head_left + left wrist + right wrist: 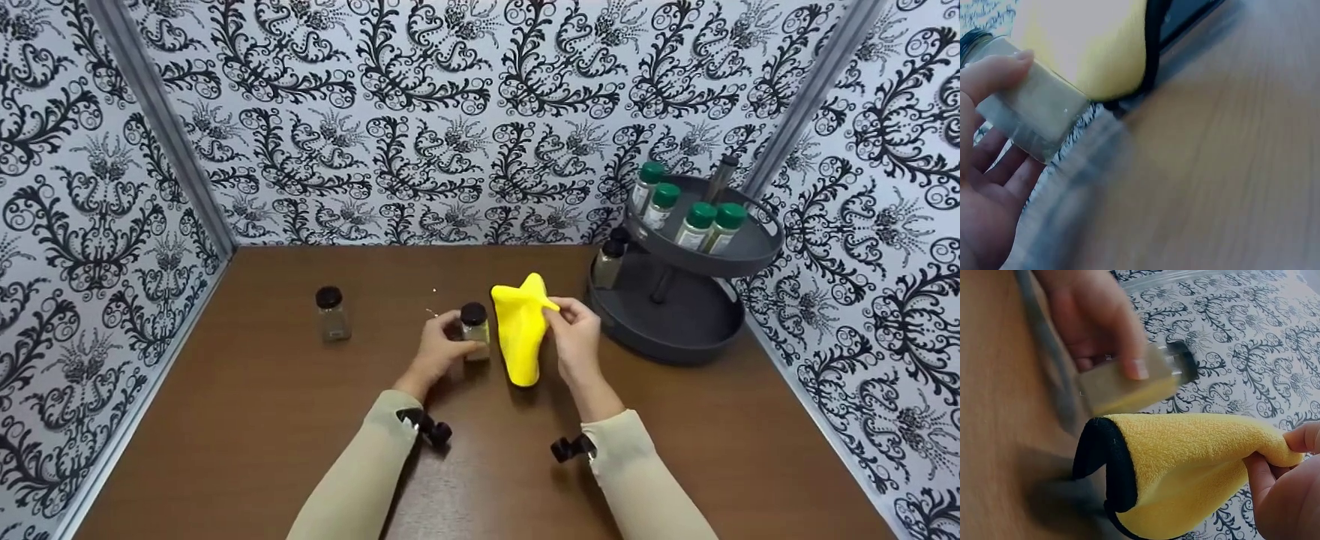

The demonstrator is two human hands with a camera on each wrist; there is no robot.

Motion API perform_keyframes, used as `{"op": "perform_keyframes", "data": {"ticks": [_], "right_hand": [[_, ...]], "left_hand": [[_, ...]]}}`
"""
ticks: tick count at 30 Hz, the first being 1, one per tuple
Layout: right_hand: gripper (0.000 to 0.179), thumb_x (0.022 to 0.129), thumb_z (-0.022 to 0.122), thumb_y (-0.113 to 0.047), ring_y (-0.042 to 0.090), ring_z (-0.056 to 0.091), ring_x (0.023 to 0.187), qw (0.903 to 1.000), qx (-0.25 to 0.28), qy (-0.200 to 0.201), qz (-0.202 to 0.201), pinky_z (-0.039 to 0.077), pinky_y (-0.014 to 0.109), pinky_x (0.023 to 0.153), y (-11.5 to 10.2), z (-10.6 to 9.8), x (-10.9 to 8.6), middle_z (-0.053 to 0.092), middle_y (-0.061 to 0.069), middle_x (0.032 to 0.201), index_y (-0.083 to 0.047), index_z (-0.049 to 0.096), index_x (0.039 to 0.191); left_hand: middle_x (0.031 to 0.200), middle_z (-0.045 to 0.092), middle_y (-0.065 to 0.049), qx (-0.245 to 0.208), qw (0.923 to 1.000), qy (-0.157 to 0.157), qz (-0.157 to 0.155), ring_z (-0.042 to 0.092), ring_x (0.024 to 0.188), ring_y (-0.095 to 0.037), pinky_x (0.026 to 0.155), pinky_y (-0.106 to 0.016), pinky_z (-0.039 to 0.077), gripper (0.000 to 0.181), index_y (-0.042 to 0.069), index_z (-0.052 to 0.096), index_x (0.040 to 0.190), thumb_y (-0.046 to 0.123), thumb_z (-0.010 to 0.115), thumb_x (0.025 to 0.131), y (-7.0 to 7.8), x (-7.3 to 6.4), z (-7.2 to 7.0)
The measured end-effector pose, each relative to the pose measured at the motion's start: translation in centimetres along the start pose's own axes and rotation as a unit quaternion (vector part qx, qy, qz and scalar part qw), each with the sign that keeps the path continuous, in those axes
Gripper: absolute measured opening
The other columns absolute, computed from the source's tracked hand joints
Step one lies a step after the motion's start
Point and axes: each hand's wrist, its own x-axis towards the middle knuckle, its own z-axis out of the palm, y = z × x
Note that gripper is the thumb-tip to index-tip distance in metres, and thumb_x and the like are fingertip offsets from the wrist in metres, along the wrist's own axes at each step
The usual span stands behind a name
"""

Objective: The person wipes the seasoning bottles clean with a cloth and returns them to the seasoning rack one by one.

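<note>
My left hand (439, 351) grips a clear spice jar (475, 334) with a black lid, thumb on one side and fingers on the other. In the left wrist view the jar (1036, 101) looks filled with a pale content and tilted. A yellow cloth (523, 330) with black edging hangs beside it, pinched near its upper right corner by my right hand (579, 341). Seen from the right wrist, the cloth (1185, 461) droops in a fold just below the jar (1134, 379). Whether cloth and jar touch, I cannot tell.
Another black-lidded jar (332, 315) stands on the brown table (262, 420) to the left. At the right is a dark two-tier round rack (675, 337); several green-capped bottles (699, 225) stand on its top tier, black-lidded jars (609, 264) on the lower. Small white specks (433, 310) lie behind the left hand.
</note>
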Motion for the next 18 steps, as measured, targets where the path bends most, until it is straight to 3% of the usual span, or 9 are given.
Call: {"op": "perform_keyframes", "data": {"ticks": [13, 18], "right_hand": [[0.017, 0.091, 0.073, 0.006, 0.012, 0.062, 0.068, 0.9968, -0.047, -0.065, -0.001, 0.053, 0.023, 0.057, 1.6, 2.2, -2.2, 0.072, 0.004, 0.082, 0.014, 0.072, 0.105], [0.018, 0.090, 0.072, 0.007, 0.011, 0.058, 0.066, 0.9950, -0.055, -0.083, -0.006, 0.050, 0.021, 0.059, 1.9, 2.7, -2.9, 0.070, 0.002, 0.080, 0.015, 0.073, 0.106]], "left_hand": [[0.105, 0.077, -0.013, -0.039, 0.9970, 0.040, 0.053, 0.070, 0.091, -0.019, 0.085, -0.033, 0.061, 0.045, 0.002, 0.077, 0.117, 0.005, 0.094, 0.075, 5.5, -0.4, 1.1], [0.108, 0.077, -0.015, -0.044, 0.9953, 0.048, 0.071, 0.070, 0.093, -0.017, 0.085, -0.027, 0.060, 0.046, 0.000, 0.076, 0.121, 0.003, 0.092, 0.078, 6.4, -0.5, 1.3]]}}
